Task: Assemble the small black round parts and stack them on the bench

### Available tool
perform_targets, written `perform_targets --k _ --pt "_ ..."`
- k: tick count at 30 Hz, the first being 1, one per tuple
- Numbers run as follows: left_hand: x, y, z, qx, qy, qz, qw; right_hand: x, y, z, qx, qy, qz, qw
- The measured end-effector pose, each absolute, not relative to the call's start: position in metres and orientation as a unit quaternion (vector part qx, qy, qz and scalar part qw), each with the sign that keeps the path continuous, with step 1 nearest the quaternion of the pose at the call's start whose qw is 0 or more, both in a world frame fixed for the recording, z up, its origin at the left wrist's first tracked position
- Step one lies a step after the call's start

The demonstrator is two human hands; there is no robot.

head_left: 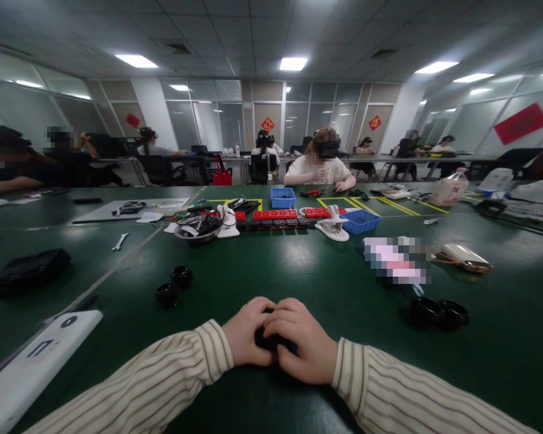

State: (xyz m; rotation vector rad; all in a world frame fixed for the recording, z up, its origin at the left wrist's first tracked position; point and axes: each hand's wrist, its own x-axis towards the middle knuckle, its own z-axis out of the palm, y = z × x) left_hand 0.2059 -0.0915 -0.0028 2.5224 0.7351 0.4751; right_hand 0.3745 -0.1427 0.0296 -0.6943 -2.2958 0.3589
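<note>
Both hands meet at the near middle of the green table (235, 271). My left hand (250, 331) wraps round the left side of a small black part (266, 339), and my right hand (304, 340) closes over its top and right side. Fingers cover most of the part, so its full shape is hidden. Two black ring-shaped parts, a nearer one (166, 295) and a farther one (181, 275), stand to the left of my hands. A pair of similar black rings (428, 311) sits to the right.
Across the middle lie a red-and-black strip of blocks (275, 218), white clamps (332, 226), a cable bundle (199, 226) and blue bins (361, 222). A wrench (120, 242), black case (29, 271) and white panel (45, 367) lie left. A co-worker (319, 166) sits opposite.
</note>
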Motion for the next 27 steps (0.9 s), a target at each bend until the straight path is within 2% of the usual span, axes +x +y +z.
perform_targets --k 4,13,20,23,27 --pt "0.205 -0.089 -0.005 0.924 0.257 0.174 0.222 0.376 -0.143 0.029 -0.244 -0.892 0.134 0.355" --pt "0.208 -0.11 0.004 0.893 0.368 0.202 0.16 0.375 -0.139 0.022 -0.375 -0.835 0.132 0.38" --pt "0.209 -0.111 0.004 0.899 0.351 0.208 0.158 0.37 -0.139 0.021 -0.414 -0.848 0.108 0.314" --pt "0.207 -0.106 0.004 0.911 0.316 0.201 0.174 0.371 -0.14 0.024 -0.373 -0.862 0.114 0.323" --pt "0.204 -0.097 0.003 0.924 0.273 0.187 0.192 0.371 -0.143 0.027 -0.248 -0.898 0.13 0.34"
